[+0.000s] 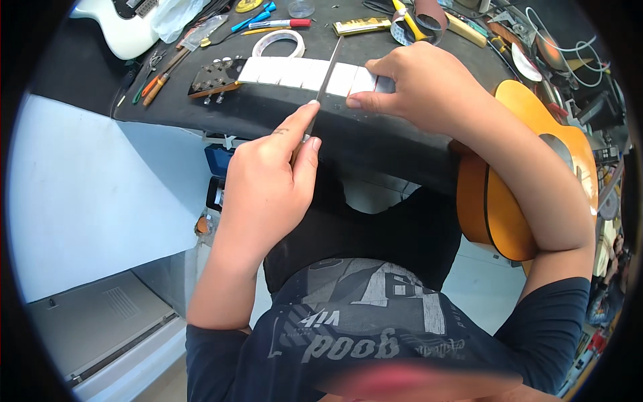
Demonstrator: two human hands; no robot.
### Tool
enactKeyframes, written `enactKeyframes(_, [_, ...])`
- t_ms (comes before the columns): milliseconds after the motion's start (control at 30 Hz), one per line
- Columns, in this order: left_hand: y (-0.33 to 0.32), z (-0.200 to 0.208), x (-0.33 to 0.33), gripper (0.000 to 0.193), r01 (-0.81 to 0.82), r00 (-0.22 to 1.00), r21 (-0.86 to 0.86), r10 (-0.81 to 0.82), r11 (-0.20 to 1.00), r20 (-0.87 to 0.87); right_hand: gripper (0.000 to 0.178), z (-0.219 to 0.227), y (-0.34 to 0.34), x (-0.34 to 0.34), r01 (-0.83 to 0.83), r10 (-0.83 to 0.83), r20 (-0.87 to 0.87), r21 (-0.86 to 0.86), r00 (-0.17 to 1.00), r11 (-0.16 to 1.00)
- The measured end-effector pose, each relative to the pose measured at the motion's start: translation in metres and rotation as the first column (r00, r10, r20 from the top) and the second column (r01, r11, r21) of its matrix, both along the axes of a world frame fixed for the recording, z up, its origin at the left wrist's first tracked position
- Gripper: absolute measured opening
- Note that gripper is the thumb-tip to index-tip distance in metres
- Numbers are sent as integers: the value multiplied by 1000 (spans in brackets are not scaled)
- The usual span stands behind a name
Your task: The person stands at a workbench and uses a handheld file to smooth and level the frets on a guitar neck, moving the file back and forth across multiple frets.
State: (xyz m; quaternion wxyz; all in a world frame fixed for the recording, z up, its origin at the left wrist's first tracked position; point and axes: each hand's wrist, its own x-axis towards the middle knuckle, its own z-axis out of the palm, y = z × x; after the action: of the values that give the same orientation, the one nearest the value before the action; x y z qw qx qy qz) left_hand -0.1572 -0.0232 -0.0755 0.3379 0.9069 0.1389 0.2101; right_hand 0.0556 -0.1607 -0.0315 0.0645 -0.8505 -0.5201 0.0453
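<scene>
The left hand [268,181] clamps thumb and fingers on a slim fret file [328,70] laid across the guitar neck [301,72] near the worktop's front edge [375,144]. The right hand [408,84], fingers together, presses the neck down. White masking tape covers most of the fretboard; filing appears underway, frets toward the headstock [214,77] remaining.

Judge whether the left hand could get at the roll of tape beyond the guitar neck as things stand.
Probably not at once: the left hand grips a file, and the guitar neck lies before the tape roll.
</scene>
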Motion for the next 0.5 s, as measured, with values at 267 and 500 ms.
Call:
enactKeyframes(267, [-25, -14, -106, 55, 0, 996, -3, 0, 1000, -86, 62, 4, 4, -2, -12, 11, -16, -66, 1000, 998])
enactKeyframes(500, [-30, -11, -96, 65, 21, 995, -153, -35, 988, -89, 65, -7, -2, 3, -20, 20, -1, 46, 1000, 999])
